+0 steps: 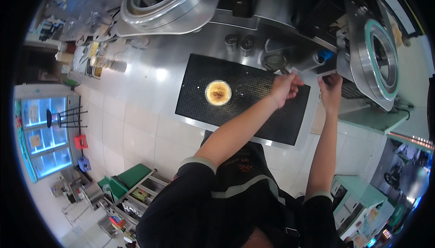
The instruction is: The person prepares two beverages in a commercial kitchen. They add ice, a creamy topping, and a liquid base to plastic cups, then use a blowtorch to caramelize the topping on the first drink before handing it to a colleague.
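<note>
My left hand [287, 88] hovers over the right end of a black rubber bar mat [204, 67], fingers loosely curled and apart, with nothing seen in it. Further right, beyond the mat's edge, my right hand [330, 91] is raised beside a ringed metal machine part [380, 61]. A dark patch shows between its thumb and fingers; whether that is a held thing or background is unclear. On the left half of the mat stands a clear cup [218, 93] with a pale yellow top dusted brown. Just behind my left hand lies a metal strainer or pitcher [273, 61], partly shadowed.
Two metal shakers [239, 45] stand behind the mat. A metal cylinder [307, 61] with something blue is at the back right. Another ringed machine part [166, 3] overhangs the steel counter [146, 64]. Jars [100, 61] sit at the counter's left end.
</note>
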Demonstrator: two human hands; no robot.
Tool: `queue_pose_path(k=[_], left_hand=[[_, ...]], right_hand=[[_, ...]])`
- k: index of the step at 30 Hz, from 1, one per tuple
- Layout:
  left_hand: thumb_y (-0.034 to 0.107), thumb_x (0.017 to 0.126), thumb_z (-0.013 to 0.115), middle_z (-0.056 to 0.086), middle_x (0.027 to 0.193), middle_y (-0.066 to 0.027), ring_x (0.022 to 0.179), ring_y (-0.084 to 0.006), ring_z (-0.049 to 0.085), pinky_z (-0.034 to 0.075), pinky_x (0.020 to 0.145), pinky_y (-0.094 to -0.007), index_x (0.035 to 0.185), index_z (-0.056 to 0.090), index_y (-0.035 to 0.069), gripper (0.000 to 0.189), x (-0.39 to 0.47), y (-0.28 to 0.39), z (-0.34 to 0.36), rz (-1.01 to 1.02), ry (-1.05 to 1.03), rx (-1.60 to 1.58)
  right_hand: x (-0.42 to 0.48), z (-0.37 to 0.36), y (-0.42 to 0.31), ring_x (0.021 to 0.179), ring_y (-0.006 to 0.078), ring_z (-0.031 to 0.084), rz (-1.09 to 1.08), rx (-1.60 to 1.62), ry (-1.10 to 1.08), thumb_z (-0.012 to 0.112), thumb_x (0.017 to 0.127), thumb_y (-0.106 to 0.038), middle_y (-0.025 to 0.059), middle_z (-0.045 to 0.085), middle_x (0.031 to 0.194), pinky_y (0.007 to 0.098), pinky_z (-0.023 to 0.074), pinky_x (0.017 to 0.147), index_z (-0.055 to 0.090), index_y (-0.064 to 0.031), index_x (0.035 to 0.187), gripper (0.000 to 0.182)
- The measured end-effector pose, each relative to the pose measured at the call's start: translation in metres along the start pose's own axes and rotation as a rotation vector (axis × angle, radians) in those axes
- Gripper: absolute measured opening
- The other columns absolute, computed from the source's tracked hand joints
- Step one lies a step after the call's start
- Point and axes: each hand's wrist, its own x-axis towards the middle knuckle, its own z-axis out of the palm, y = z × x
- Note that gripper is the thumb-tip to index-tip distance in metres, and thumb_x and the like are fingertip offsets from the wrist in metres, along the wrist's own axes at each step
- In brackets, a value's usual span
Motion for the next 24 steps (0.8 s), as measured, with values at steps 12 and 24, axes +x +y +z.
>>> queue_pose_path(k=[12,24], left_hand=[[0.027,0.092,0.061,0.067,0.074,-0.0051,0.055,-0.0101,0.057,0.046,0.051,-0.0263,0.1,0.065,0.003,0.025,-0.129,-0.028,-0.116,-0.023,-0.26,0.869],[0.009,0.088,0.066,0.059,0.08,0.0017,0.068,-0.0033,0.051,0.043,0.063,-0.0179,0.107,0.062,0.001,0.021,-0.176,0.027,-0.294,0.371,0.236,0.925]], right_hand=[[-0.154,0.037,-0.039,0.096,0.0204,0.062,0.128,0.241,-0.699,0.079,0.076,-0.018,0.0132,0.064,0.108,0.0311,0.0528,0.076,0.049,-0.0029,0.129,0.063],[-0.194,0.246,-0.082,0.116,0.0212,0.054,0.073,0.505,-0.51,0.091,0.058,-0.016,0.0108,0.056,0.123,0.033,0.0431,0.099,0.042,-0.0041,0.131,0.089]])
